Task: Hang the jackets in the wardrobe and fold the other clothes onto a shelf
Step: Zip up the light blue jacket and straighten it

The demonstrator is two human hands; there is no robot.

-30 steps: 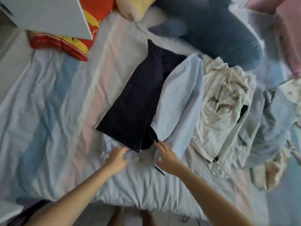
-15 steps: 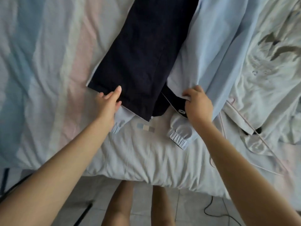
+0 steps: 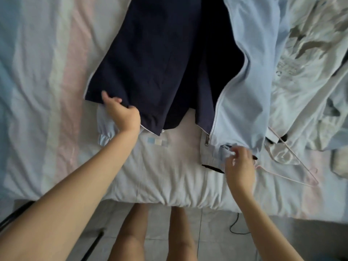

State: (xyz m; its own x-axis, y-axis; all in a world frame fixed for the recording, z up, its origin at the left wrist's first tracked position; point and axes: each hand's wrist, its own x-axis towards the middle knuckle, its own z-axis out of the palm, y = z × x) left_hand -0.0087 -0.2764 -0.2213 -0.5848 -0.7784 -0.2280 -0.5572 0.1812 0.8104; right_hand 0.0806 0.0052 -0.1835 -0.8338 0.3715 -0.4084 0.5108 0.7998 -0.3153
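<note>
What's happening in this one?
A person stands at the bed's edge with an unzipped jacket, light blue outside and navy inside, spread on the bedding. The left hand holds the navy hem of one front panel. The right hand is at the other panel's light blue hem; whether it holds it is unclear. A pink hanger lies alongside.

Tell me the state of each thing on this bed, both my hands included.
jacket: unzipped, spread open on the bed, navy lining up.
zipper pull: at the bottom of its track, unjoined.
left hand: grips the navy panel's hem.
right hand: at the pale blue hem; blurred, grip unclear.
cream garment: crumpled, unfolded.
hanger: lying on the bed, partly under the cream garment.
</note>
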